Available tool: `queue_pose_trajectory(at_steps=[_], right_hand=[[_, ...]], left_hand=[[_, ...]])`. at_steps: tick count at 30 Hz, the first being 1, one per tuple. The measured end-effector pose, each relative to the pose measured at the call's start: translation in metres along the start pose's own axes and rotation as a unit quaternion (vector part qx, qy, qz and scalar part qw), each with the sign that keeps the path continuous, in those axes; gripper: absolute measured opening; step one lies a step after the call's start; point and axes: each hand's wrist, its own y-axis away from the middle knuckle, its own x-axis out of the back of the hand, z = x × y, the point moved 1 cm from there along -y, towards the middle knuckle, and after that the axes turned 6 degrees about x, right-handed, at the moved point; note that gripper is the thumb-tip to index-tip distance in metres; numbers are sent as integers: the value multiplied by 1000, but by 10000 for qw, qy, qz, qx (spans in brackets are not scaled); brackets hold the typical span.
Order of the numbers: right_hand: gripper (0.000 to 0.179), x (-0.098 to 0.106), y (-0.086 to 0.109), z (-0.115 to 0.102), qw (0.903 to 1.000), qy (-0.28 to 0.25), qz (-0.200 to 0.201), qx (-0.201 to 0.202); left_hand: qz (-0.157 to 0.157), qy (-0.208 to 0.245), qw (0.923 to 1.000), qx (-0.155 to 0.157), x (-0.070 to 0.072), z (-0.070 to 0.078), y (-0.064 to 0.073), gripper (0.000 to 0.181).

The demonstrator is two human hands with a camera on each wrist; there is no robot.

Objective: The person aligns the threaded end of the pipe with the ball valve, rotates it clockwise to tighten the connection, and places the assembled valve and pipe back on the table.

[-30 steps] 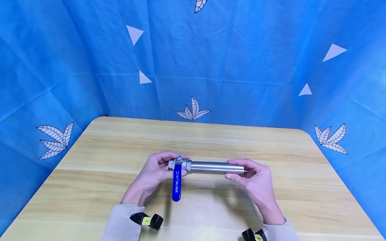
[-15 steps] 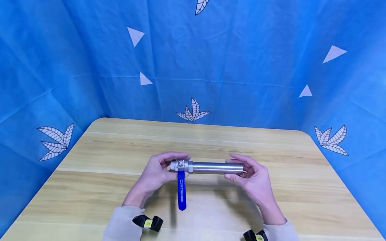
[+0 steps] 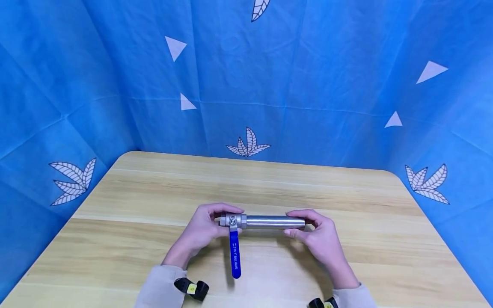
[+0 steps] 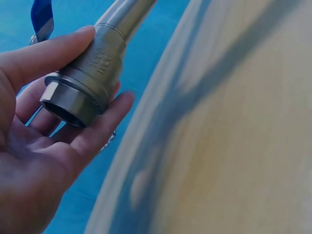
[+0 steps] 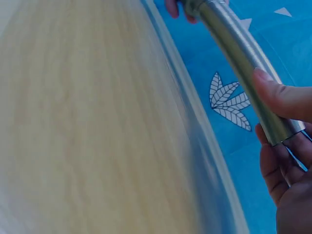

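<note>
A steel ball valve (image 3: 239, 221) with a long blue lever handle (image 3: 235, 254) is joined to a straight metal pipe (image 3: 273, 221). My left hand (image 3: 200, 231) grips the valve body, thumb on the near side and fingers on the far side. In the left wrist view the open hexagonal end of the valve (image 4: 70, 105) faces the palm. At the pipe's other end my right hand (image 3: 321, 233) pinches it between thumb and fingers. The assembly lies level, raised above the table, and the lever points toward me.
A light wooden table (image 3: 127, 252) spreads beneath both hands, which cast shadows on it. Blue curtains (image 3: 239, 72) with white leaf and triangle prints enclose its back and sides. A black wrist camera (image 3: 192, 288) sits on the left sleeve.
Both hands have lowered the valve and pipe a little toward me. The assembly has rolled, so the lever now extends farther toward me. Both grips stay on it.
</note>
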Motion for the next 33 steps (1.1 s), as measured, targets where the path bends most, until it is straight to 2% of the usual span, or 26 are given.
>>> queue_pose_trajectory(at_steps=[4,10,14,18,22,33], right_hand=[[46,-2,-2,7,10000,-63,-1,-68],[39,-5,-3,16,9996,-156,-87,-229],[35,-7,-3,20,9995,74,-140,-279],[34,-7,-4,24,9994,232,-127,-245],[34,-5,-5,26,9995,103,-173,-248],[35,-3,-4,31,9995,-70,-244,-201]], left_hand=[[51,-145,9998,99,-3,-5,-1,44],[359,-410,9980,316,-7,-10,-3,43],[531,-597,9961,387,-9,-12,-5,44],[558,-857,9941,372,-9,-12,-6,44],[591,-1102,9914,379,-4,-10,-4,48],[501,-1013,9922,532,1,-11,-3,49]])
